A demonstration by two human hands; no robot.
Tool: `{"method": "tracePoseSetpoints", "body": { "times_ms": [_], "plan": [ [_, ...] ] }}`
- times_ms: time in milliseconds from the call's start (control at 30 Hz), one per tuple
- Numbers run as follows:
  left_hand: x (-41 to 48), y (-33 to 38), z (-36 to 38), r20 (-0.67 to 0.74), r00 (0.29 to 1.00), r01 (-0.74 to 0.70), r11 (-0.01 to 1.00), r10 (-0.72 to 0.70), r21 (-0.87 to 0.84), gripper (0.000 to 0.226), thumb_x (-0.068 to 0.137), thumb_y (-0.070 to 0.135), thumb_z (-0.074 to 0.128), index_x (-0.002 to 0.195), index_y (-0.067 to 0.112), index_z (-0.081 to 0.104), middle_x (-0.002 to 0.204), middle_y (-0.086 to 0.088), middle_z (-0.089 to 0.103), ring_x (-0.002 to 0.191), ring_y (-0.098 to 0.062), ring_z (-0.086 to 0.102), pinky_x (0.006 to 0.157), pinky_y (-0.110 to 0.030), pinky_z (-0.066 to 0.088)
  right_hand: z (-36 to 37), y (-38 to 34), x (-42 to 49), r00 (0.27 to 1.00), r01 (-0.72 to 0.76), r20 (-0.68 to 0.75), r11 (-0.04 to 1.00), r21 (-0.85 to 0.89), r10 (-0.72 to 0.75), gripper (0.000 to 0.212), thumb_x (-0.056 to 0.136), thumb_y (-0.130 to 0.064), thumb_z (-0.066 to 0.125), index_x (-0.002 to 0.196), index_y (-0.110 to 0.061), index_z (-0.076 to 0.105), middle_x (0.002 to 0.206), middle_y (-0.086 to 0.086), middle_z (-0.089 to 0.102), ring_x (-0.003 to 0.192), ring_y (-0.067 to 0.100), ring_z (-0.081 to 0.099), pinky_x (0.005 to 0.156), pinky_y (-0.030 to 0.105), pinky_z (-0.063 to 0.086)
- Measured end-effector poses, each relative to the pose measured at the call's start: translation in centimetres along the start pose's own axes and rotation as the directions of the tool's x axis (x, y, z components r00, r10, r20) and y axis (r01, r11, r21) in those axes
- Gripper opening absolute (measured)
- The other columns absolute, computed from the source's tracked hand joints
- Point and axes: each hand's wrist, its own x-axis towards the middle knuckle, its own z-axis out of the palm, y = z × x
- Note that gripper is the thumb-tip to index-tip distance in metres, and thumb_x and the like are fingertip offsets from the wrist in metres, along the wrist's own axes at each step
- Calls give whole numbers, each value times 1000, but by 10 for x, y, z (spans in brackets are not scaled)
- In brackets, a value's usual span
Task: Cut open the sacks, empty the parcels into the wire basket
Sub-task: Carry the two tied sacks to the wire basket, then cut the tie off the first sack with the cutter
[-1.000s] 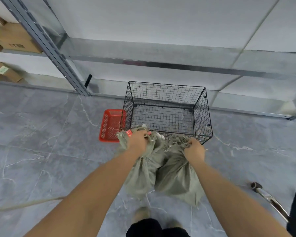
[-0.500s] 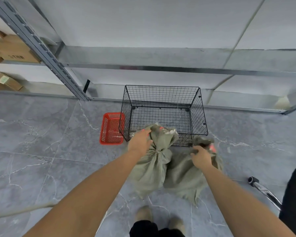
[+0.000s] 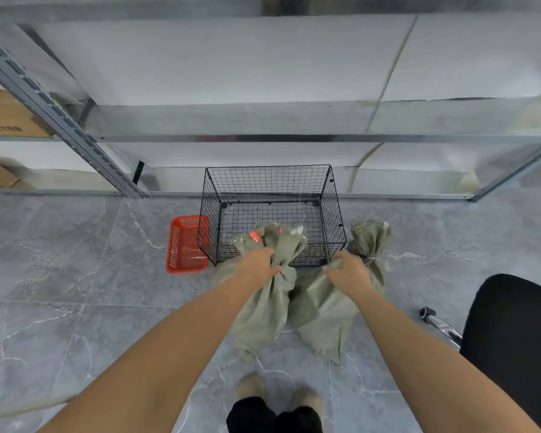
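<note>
Two grey-green woven sacks, tied at the neck, lie on the floor in front of the black wire basket, which holds nothing I can see. My left hand grips the left sack at its tied neck; its top, with red tags, leans against the basket's front wall. My right hand rests on the right sack just below its neck, fingers loosely bent. That sack's tied top has flopped over beside the basket's right front corner.
A small red plastic basket stands against the wire basket's left side. Metal shelving runs along the back, with cardboard boxes at far left. A black chair with a chrome leg is close on my right. My feet are just behind the sacks.
Both sacks were lowered from the basket's front to the floor. The right sack's top tipped over to the right and my right hand loosened on it. My view drew back.
</note>
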Motion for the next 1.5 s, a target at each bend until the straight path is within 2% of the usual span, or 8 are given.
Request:
{"method": "tracePoseSetpoints", "body": {
  "times_ms": [67, 133, 233, 433, 600, 767, 1167, 1500],
  "plan": [
    [-17, 21, -25, -14, 999, -33, 999, 34, 32, 26, 92, 25, 48, 105, 4, 56, 99, -10, 60, 97, -26, 57, 79, -36, 44, -25, -14, -17, 1000, 20, -13, 1000, -10, -20, 67, 84, -40, 62, 140, -13, 35, 141, 14, 39, 129, 31, 39, 104, 40, 37],
    [-31, 41, -53, -44, 995, -88, 989, 94, 118, 29, 90, 22, 49, 115, 7, 54, 116, -9, 57, 107, -25, 54, 86, -37, 45, -52, -29, -32, 996, 63, -54, 996, -57, -66, 75, 80, -46, 63, 141, -14, 33, 141, 13, 40, 131, 31, 37, 106, 44, 36],
    [-51, 67, -99, -66, 983, -150, 960, 169, 237, 37, 92, 32, 48, 121, 9, 48, 126, -9, 51, 110, -23, 53, 86, -34, 44, -98, -56, -59, 982, 124, -120, 975, -184, -148, 82, 77, -55, 61, 141, -15, 30, 142, 13, 40, 133, 31, 32, 108, 46, 32],
    [-71, 114, -183, -168, 937, -184, 844, 305, 503, 58, 91, 51, 41, 136, 13, 38, 136, -12, 45, 123, -28, 44, 102, -44, 36, -184, -112, -95, 944, 148, -211, 897, -416, -253, 89, 77, -65, 53, 146, -23, 16, 153, 5, 21, 143, 30, 10, 114, 54, 14],
    [-89, 154, -245, -222, 887, -197, 766, 405, 612, 61, 92, 53, 36, 138, 14, 35, 142, -13, 37, 132, -29, 33, 108, -46, 27, -245, -147, -121, 899, 129, -313, 868, -480, -306, 91, 79, -67, 49, 148, -27, 5, 157, 5, 9, 144, 31, -2, 114, 56, 4],
    [-101, 194, -281, -274, 829, -198, 714, 488, 672, 59, 93, 52, 34, 137, 13, 36, 140, -13, 38, 131, -28, 33, 105, -42, 29, -286, -160, -136, 867, 82, -393, 866, -494, -306, 91, 78, -67, 48, 148, -29, 4, 157, 5, 5, 144, 31, -6, 114, 56, 1],
    [-70, 303, -281, -253, 839, -214, 720, 482, 660, 59, 95, 50, 31, 141, 14, 30, 150, -15, 26, 138, -30, 25, 109, -41, 26, -385, -119, -101, 861, 44, -407, 841, -539, -306, 85, 82, -64, 46, 148, -29, 4, 157, 6, 5, 144, 31, -7, 114, 55, -1],
    [-17, 428, -236, -280, 899, -153, 839, 338, 522, 61, 94, 50, 35, 142, 13, 27, 148, -14, 28, 135, -30, 29, 106, -40, 30, -495, -56, -27, 891, 124, -250, 731, -671, -380, 84, 84, -60, 46, 148, -28, 2, 157, 6, 6, 145, 30, -5, 115, 54, 0]
  ]
}}
